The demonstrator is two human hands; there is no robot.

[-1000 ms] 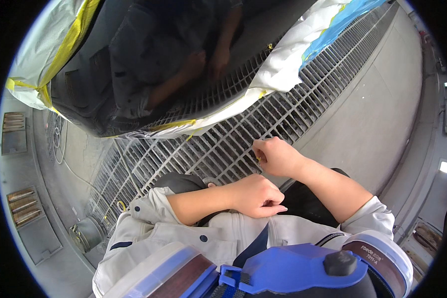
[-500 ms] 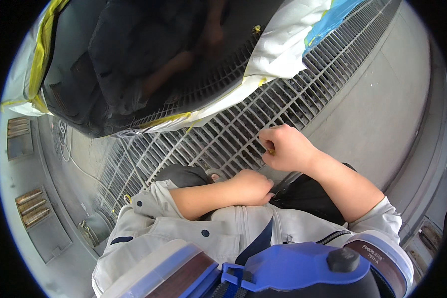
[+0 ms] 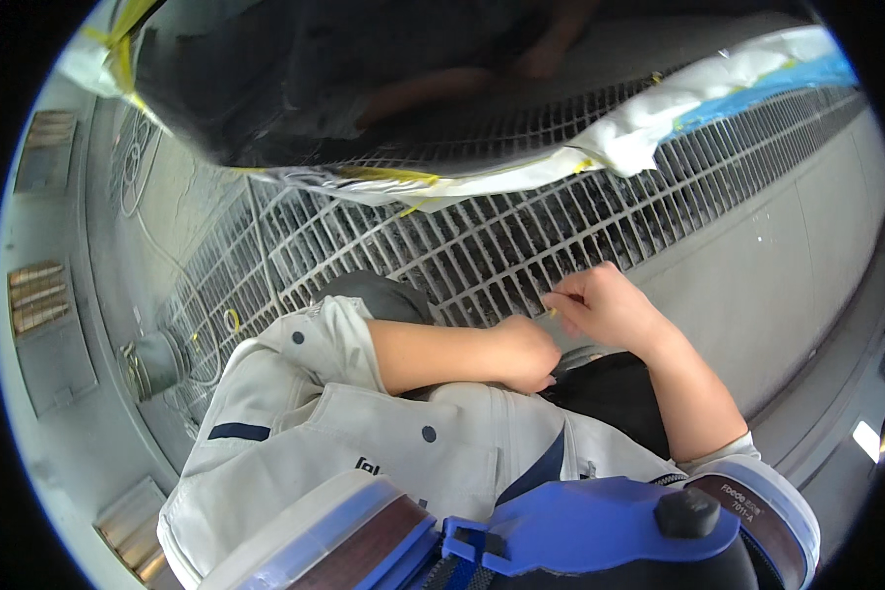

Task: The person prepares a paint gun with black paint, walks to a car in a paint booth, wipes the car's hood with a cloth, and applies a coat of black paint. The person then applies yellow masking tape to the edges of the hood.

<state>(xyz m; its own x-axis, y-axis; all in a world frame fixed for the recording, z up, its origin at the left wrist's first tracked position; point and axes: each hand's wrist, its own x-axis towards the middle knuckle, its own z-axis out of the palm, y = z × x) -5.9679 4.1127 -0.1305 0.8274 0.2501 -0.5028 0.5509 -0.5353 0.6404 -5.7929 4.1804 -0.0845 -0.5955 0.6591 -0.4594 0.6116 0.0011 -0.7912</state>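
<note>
My right hand [image 3: 605, 307] is closed in a pinch above the edge of the floor grating. At its fingertips shows a small yellow scrap [image 3: 553, 312], the same colour as the masking tape on the panel. Just left of it, my left hand [image 3: 523, 354] is curled in front of my lap, and whatever its fingers may hold is hidden. Both hands are apart from the glossy black panel [image 3: 295, 98] ahead. White masking sheet [image 3: 521, 181] and yellow masking tape [image 3: 388, 175] run along the panel's lower edge.
Metal floor grating [image 3: 501, 236] stretches under the panel, with grey floor [image 3: 757, 246] to its right. A hose [image 3: 133, 182] lies on the left floor, near a round metal container [image 3: 152, 364]. A blue respirator [image 3: 600, 521] fills the lower edge of the view.
The view has turned, so the panel sits higher and spreads further right. My right hand still pinches the yellow scrap, its fingers straighter now. My left hand stays curled beside it.
</note>
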